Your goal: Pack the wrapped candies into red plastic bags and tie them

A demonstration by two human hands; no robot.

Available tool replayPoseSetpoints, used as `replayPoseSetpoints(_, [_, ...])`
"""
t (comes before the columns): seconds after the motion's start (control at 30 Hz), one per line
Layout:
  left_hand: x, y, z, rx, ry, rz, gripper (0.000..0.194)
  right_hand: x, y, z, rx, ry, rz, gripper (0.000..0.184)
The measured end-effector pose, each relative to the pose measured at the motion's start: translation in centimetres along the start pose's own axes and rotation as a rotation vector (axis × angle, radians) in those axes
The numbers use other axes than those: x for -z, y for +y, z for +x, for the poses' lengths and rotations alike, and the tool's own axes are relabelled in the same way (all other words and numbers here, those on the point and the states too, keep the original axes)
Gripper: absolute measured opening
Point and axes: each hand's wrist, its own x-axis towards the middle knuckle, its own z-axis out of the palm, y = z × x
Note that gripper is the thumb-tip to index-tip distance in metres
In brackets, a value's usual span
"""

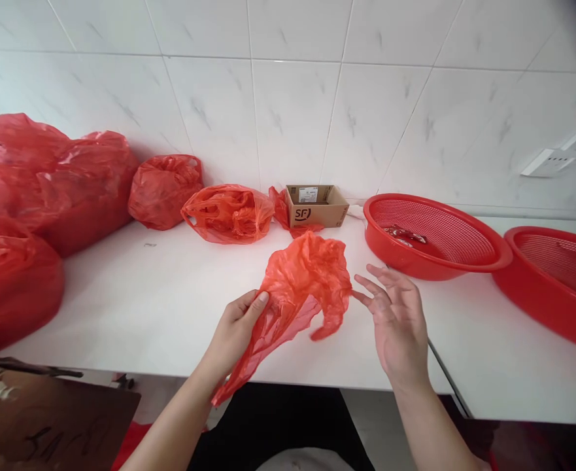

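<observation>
A crumpled red plastic bag hangs over the front part of the white table. My left hand pinches it between thumb and fingers, and a loose strip of the bag trails down past my wrist. To the right of the bag is my right hand, palm turned up and fingers spread. Its fingertips are at the bag's right edge; whether they touch it I cannot tell. Nothing is gripped in that hand.
Full red bags line the left side. By the wall are a bundled red bag and a small open cardboard box. Two red sieve baskets stand right, the nearer-left basket holding small packets. A large carton sits lower left.
</observation>
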Motion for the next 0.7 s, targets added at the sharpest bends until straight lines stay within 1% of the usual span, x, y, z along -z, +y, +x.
replayPoseSetpoints(0.07, [-0.1,0.5,0.0,0.101,-0.016,-0.205,0.037,-0.5,-0.4,-0.7,0.085,-0.105,-0.172,0.037])
replayPoseSetpoints(0.1, [-0.2,0.6,-0.1,0.142,-0.024,-0.277,0.036,-0.9,-0.3,-1.0,0.123,-0.137,-0.265,0.042])
replayPoseSetpoints(0.17, [-0.3,0.7,-0.2,0.202,-0.054,-0.376,0.035,-1.6,0.3,-1.4,0.163,-0.137,-0.423,0.057])
replayPoseSetpoints(0.2, [-0.4,0.7,-0.4,0.225,-0.077,-0.404,0.034,-1.9,0.8,-1.4,0.156,-0.130,-0.473,0.060])
replayPoseSetpoints(0.23, [-0.4,0.8,-0.6,0.241,-0.096,-0.419,0.035,-2.1,1.3,-1.3,0.127,-0.144,-0.506,0.058])
replayPoseSetpoints(0.3, [-0.2,0.9,-0.9,0.254,-0.121,-0.420,0.035,-1.9,2.3,-0.6,0.029,-0.225,-0.531,0.041])
replayPoseSetpoints(0.33, [0.1,0.9,-1.0,0.251,-0.119,-0.414,0.036,-1.6,2.7,-0.1,-0.018,-0.268,-0.533,0.031])
replayPoseSetpoints(0.37, [0.6,0.7,-1.0,0.249,-0.113,-0.403,0.035,-1.1,3.0,0.5,-0.052,-0.284,-0.528,0.024])
replayPoseSetpoints(0.4, [1.2,0.5,-0.9,0.250,-0.107,-0.386,0.035,-0.5,3.3,1.1,-0.075,-0.265,-0.517,0.020])
replayPoseSetpoints(0.43, [2.0,0.2,-0.7,0.251,-0.102,-0.363,0.035,0.2,3.4,1.6,-0.091,-0.215,-0.498,0.018])
replayPoseSetpoints(0.53, [4.9,-0.9,0.7,0.255,-0.094,-0.226,0.042,1.8,3.4,3.0,-0.125,-0.057,-0.405,0.021])
replayPoseSetpoints(0.57, [5.7,-1.1,1.1,0.240,-0.070,-0.154,0.044,2.1,3.3,3.2,-0.131,-0.035,-0.385,0.022])
replayPoseSetpoints(0.6, [6.4,-1.1,1.4,0.197,-0.005,-0.066,0.045,2.2,3.1,3.3,-0.127,-0.022,-0.377,0.023])
replayPoseSetpoints(0.63, [6.8,-1.0,1.5,0.124,0.100,0.034,0.045,2.1,3.0,3.3,-0.114,-0.012,-0.383,0.022])
replayPoseSetpoints(0.7, [6.5,-0.3,1.0,-0.110,0.373,0.240,0.043,1.6,2.8,3.2,-0.080,0.016,-0.411,0.022])
